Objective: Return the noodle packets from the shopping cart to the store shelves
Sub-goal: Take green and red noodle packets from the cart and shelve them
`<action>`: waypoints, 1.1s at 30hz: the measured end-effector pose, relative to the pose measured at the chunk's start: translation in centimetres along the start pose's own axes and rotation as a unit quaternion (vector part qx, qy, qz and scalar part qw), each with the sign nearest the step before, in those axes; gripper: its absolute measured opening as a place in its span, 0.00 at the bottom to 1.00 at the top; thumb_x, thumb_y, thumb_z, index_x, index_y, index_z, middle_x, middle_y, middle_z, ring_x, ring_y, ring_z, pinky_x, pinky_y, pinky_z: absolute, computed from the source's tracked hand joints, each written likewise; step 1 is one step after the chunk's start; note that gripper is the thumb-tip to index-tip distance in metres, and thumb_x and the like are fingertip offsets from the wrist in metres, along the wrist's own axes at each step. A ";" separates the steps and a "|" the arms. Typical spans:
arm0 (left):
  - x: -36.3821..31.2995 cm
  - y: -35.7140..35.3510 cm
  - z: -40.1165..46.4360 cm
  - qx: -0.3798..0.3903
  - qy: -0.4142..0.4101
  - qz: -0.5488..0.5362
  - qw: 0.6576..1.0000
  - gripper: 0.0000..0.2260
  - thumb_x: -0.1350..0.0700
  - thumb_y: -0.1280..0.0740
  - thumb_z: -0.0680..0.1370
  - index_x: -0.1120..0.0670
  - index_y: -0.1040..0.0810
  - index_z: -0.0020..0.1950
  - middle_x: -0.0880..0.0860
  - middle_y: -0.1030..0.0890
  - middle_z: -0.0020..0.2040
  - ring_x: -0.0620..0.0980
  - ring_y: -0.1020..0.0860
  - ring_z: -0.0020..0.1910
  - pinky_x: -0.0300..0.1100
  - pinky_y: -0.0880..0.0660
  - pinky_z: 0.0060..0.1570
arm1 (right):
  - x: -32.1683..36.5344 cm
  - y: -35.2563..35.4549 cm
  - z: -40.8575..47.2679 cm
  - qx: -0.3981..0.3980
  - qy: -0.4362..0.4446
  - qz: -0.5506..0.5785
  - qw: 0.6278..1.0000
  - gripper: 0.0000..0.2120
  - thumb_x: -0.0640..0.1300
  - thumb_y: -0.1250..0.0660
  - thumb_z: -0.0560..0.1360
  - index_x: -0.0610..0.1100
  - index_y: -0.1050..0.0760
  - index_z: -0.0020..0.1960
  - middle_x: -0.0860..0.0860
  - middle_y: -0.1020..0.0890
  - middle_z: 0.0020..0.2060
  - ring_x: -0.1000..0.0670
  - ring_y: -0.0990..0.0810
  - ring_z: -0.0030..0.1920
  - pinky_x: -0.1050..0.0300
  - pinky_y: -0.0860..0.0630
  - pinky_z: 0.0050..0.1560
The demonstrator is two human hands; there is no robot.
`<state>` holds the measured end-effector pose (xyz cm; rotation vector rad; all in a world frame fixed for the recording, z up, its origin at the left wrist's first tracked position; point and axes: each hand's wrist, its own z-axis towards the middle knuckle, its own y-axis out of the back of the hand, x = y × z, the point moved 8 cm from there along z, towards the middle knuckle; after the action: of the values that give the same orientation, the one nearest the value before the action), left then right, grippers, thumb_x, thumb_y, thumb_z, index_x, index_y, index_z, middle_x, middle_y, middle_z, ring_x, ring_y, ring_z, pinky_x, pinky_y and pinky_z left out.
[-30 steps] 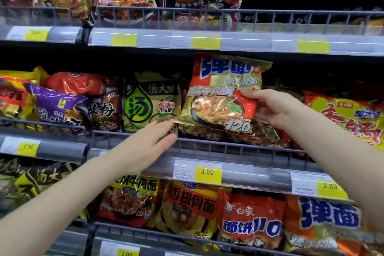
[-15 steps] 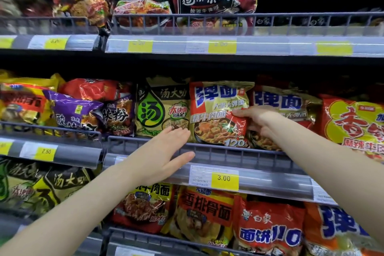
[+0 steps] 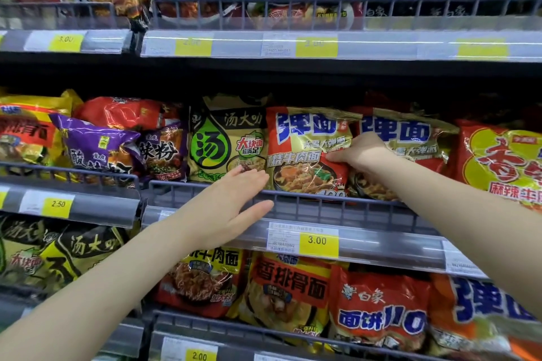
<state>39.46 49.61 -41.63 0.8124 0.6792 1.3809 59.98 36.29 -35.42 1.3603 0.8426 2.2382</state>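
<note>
Red-and-gold noodle packet (image 3: 308,152) upright on middle shelf (image 3: 322,202)

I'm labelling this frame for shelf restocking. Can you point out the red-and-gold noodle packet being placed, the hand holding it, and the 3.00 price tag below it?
red-and-gold noodle packet (image 3: 305,152): head view, middle of its front.
right hand (image 3: 362,152): head view, back of the hand.
3.00 price tag (image 3: 318,240): head view, yellow part with the price.

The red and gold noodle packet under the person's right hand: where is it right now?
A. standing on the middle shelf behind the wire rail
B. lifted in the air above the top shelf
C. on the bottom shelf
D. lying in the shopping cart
A: the red and gold noodle packet stands behind the wire rail of the middle shelf, with the right hand gripping its edge.
</note>
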 end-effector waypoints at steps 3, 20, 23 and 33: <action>-0.1 0.2 0.0 -0.004 -0.001 0.000 1.000 0.30 0.38 0.55 0.78 0.53 0.44 0.76 0.48 0.42 0.76 0.33 0.52 0.68 0.21 0.68 0.62 | 1.4 -0.1 -0.5 -0.067 0.042 -0.124 0.989 0.24 0.57 0.27 0.68 0.41 0.35 0.33 0.48 0.30 0.27 0.52 0.32 0.25 0.59 0.40 0.22; -0.3 -0.3 -0.2 0.010 -0.016 0.084 0.996 0.36 0.33 0.58 0.74 0.53 0.50 0.77 0.48 0.46 0.77 0.39 0.52 0.73 0.30 0.66 0.68 | 3.4 -0.1 -11.6 -0.062 0.378 -0.378 0.843 0.42 0.68 0.67 0.71 0.43 0.50 0.77 0.46 0.43 0.76 0.46 0.48 0.76 0.50 0.57 0.74; -0.3 -0.4 -0.4 0.015 -0.023 0.130 0.991 0.36 0.33 0.59 0.75 0.53 0.55 0.77 0.49 0.51 0.77 0.39 0.58 0.73 0.34 0.68 0.69 | 2.7 -2.0 -13.5 -0.012 0.415 -0.413 0.811 0.45 0.72 0.70 0.68 0.46 0.57 0.77 0.49 0.50 0.77 0.47 0.55 0.77 0.51 0.66 0.72; 1.5 2.3 -2.5 0.035 0.016 0.163 0.986 0.35 0.32 0.60 0.74 0.48 0.59 0.76 0.42 0.59 0.75 0.39 0.60 0.74 0.39 0.65 0.72 | 7.1 -6.2 -16.0 0.038 0.491 -0.364 0.791 0.47 0.73 0.72 0.64 0.47 0.64 0.77 0.51 0.57 0.77 0.49 0.59 0.77 0.52 0.67 0.71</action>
<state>36.23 51.34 -41.14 0.9913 0.6415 1.6739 42.65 40.55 -40.46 -0.2947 1.4486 2.1136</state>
